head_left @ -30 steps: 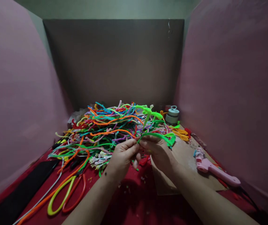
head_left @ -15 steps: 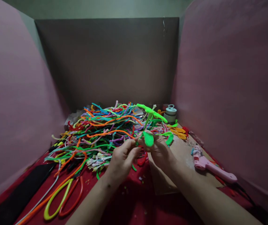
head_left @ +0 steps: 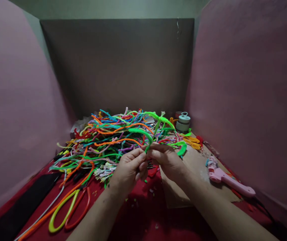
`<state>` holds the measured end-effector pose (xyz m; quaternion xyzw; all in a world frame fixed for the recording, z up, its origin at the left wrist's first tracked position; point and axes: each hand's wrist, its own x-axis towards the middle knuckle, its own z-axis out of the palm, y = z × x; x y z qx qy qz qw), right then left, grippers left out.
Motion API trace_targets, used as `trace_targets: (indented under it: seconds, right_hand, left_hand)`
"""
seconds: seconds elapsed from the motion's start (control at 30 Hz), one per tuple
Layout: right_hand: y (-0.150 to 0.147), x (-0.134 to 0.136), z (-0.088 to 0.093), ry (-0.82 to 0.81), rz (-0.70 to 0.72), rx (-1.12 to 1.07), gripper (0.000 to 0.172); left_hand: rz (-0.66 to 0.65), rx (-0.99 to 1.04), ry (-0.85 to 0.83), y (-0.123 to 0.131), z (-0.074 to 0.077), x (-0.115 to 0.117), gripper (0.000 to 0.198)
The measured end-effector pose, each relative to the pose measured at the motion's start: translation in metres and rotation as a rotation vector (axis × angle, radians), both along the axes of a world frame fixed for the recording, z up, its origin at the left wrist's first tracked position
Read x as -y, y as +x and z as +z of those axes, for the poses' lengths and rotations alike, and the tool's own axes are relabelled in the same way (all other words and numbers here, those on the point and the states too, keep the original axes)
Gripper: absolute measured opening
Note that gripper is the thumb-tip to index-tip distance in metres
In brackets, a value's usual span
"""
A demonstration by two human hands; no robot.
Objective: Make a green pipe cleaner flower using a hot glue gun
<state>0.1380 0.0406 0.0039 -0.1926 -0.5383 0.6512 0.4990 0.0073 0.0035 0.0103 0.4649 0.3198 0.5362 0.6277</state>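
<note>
Between my two hands is a green pipe-cleaner flower stem, upright, with bright green leaf-like pieces spread at its top. A curved green pipe-cleaner leaf arches to the left from where my fingers meet. My left hand is closed in a pinch at the leaf's lower end. My right hand pinches the stem right beside it. The fingertips hide the exact spot where leaf and stem meet. Behind my hands lies a large tangled heap of coloured pipe cleaners.
A pink glue gun lies on a cardboard sheet at the right. Yellow-and-red-handled pliers or cutters are at front left. A lidded jar stands at the back. Small scraps dot the red cloth.
The green leaf by my fingers has swung from hanging over my right hand to arching out left. The stem's top pieces have turned slightly. Both hands stay close together.
</note>
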Motion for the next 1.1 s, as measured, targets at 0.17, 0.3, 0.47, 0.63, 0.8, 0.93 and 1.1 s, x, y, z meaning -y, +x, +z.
trace_targets:
  seconds: [0.17, 0.3, 0.47, 0.63, 0.8, 0.93, 1.1]
  right_hand:
    - [0.004, -0.005, -0.005, 0.028, 0.080, -0.043, 0.006]
    - [0.000, -0.002, -0.004, -0.004, 0.005, -0.120, 0.005]
    - [-0.006, 0.003, -0.003, 0.030, -0.213, -0.071, 0.013]
    - [-0.005, -0.001, -0.005, -0.006, -0.172, -0.014, 0.007]
    - [0.005, -0.001, 0.000, 0.029, 0.057, -0.004, 0.011]
    - [0.006, 0.002, 0.000, 0.031, 0.154, -0.043, 0.010]
    - [0.000, -0.001, -0.006, -0.010, 0.028, -0.115, 0.005]
  left_hand:
    - [-0.239, 0.152, -0.051, -0.003, -0.003, 0.000, 0.012]
    - [-0.097, -0.068, 0.014, -0.001, -0.004, 0.001, 0.017]
    - [0.493, -0.656, 0.458, 0.006, -0.007, 0.005, 0.015]
    - [0.300, -0.472, 0.216, 0.002, -0.003, 0.004, 0.023]
    - [-0.049, 0.014, -0.034, -0.001, 0.003, 0.004, 0.013]
    - [-0.213, 0.137, -0.074, -0.001, 0.001, 0.005, 0.011]
    - [-0.064, -0.138, 0.066, -0.001, 0.000, 0.004, 0.019]
